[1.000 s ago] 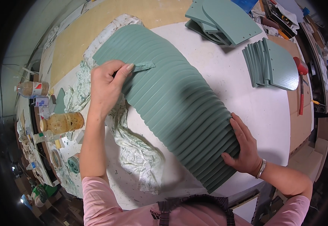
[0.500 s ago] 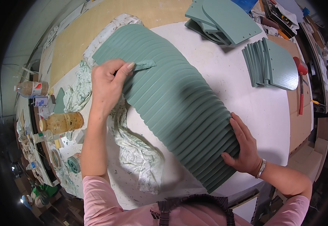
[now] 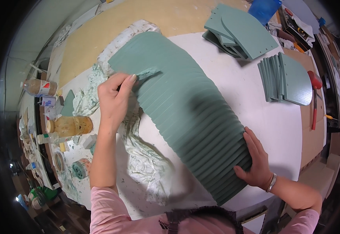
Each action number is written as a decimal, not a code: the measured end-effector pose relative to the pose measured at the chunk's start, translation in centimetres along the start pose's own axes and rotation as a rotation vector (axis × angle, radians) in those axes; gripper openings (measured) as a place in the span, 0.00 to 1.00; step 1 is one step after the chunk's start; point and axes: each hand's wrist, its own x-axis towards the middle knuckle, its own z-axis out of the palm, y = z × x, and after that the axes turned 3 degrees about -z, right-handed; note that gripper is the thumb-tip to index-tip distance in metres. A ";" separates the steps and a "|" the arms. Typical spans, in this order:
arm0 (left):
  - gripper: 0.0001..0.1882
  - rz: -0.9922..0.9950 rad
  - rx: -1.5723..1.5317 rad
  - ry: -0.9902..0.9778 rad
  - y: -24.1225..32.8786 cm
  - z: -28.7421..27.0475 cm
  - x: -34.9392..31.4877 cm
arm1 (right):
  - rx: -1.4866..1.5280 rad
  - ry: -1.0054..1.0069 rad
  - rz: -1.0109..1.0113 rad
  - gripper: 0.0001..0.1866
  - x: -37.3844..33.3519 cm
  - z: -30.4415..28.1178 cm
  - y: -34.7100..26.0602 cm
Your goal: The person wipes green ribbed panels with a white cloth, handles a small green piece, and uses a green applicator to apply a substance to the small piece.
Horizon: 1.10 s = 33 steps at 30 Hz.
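Observation:
A long row of green painted panels (image 3: 185, 97), pressed edge to edge so their curved edges form a ribbed surface, runs slantwise across the white table. Its far left end lies by a crumpled white cloth (image 3: 133, 32). My left hand (image 3: 115, 91) pinches a thin green strip (image 3: 148, 73) between thumb and fingers, over the panels' far left part; whether it is cloth or abrasive paper I cannot tell. My right hand (image 3: 256, 162), with a bracelet at the wrist, rests with fingers stretched along the row's near right side, thumb apart on top.
Stained rags (image 3: 146, 167) lie left of the panels. Farther left stand a jar of yellowish liquid (image 3: 70, 126), a bottle (image 3: 39, 87) and a tub of green paste (image 3: 81, 169). More green panels (image 3: 248, 35) are stacked far right, near a red-headed mallet (image 3: 315, 80).
The whole view has shifted, so table and panels appear slightly lower and further right. My left hand still holds the strip on the panels; my right hand keeps its place.

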 end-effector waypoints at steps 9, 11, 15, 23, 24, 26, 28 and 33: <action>0.12 -0.236 -0.361 0.108 -3.6 -3.3 1.4 | 0.003 0.024 -0.039 0.52 0.3 -0.1 -0.1; 0.11 -0.214 -0.329 0.126 -3.5 -2.8 2.6 | -0.002 0.017 -0.033 0.53 0.3 -0.1 -0.3; 0.08 -0.153 -0.277 0.130 -4.1 -1.6 5.3 | -0.026 0.007 -0.018 0.54 0.2 -0.1 -0.2; 0.06 -0.043 -0.020 0.164 -5.8 -0.9 7.9 | -0.022 0.004 -0.031 0.54 0.4 -0.1 -0.2; 0.06 -0.024 0.028 0.177 -6.1 -0.8 8.1 | -0.022 0.004 -0.031 0.54 0.4 -0.1 -0.2; 0.06 -0.021 0.046 0.178 -6.4 -0.8 8.1 | -0.023 0.003 -0.031 0.54 0.4 -0.1 -0.2; 0.06 -0.019 0.065 0.180 -6.5 -0.7 8.3 | -0.026 0.008 -0.031 0.54 0.4 -0.1 -0.3; 0.06 -0.013 0.058 0.196 -6.4 -0.8 8.2 | -0.026 0.006 -0.036 0.54 0.4 0.0 -0.1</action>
